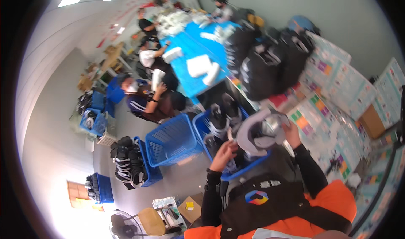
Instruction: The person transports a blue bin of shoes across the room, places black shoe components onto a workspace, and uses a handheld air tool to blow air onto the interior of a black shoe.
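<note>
The bare basket [173, 142] leaves room; shoes [217, 120] (dark-and-white) crowd the neighbouring crate [245, 169].

Dark apron [280, 202] worn over orange top [337, 199]; hexagonal multicoloured emblem [256, 197] borne on apron, black sleeves [311, 171] seen beside it.

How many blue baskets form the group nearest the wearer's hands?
3: a shoe-filled basket near the left hand; a middle basket beside it; a leftmost basket with black items. Others may be hidden.

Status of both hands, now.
Left hand: fingers partly curled; too blurred to tell whether it holds anything.
Right hand: closed, holding the pale grey curved item.
</note>
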`<control>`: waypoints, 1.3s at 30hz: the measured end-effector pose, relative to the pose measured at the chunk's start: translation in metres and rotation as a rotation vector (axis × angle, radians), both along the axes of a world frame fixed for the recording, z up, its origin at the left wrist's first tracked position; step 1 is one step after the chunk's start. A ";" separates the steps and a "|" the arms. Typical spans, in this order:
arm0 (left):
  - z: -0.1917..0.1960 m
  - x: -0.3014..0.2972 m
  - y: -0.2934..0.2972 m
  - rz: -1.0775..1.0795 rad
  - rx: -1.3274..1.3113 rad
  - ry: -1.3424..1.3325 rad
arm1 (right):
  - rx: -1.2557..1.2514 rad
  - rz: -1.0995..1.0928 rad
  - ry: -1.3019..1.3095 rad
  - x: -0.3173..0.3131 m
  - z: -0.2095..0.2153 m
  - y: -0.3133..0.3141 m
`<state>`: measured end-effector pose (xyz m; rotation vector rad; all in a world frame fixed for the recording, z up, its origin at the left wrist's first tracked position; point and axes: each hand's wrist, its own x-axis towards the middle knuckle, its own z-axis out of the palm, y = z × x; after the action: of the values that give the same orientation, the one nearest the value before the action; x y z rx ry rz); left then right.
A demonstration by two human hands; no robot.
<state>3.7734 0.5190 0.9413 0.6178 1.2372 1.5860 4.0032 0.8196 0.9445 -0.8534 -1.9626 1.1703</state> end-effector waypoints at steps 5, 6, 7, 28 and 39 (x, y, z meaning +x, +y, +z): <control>-0.036 -0.011 0.078 -0.020 0.017 -0.382 | -0.117 0.067 -0.129 0.007 -0.026 0.015; -0.043 -0.013 0.092 -0.029 -0.093 -0.260 | -0.151 0.080 -0.066 0.008 -0.024 0.011; -0.049 -0.014 0.098 -0.013 -0.197 -0.139 | -0.139 0.119 -0.033 0.008 -0.019 0.008; -0.019 0.054 0.105 -0.036 -0.007 -0.100 | 0.004 -0.411 -0.452 0.114 -0.093 -0.040; 0.035 0.174 0.199 0.160 -0.140 1.143 | -0.226 -0.194 -0.579 0.272 -0.182 0.071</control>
<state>3.9474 0.7180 0.9764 1.4585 2.2296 1.2165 4.2754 0.8904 0.7627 -1.6078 -2.1428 1.1260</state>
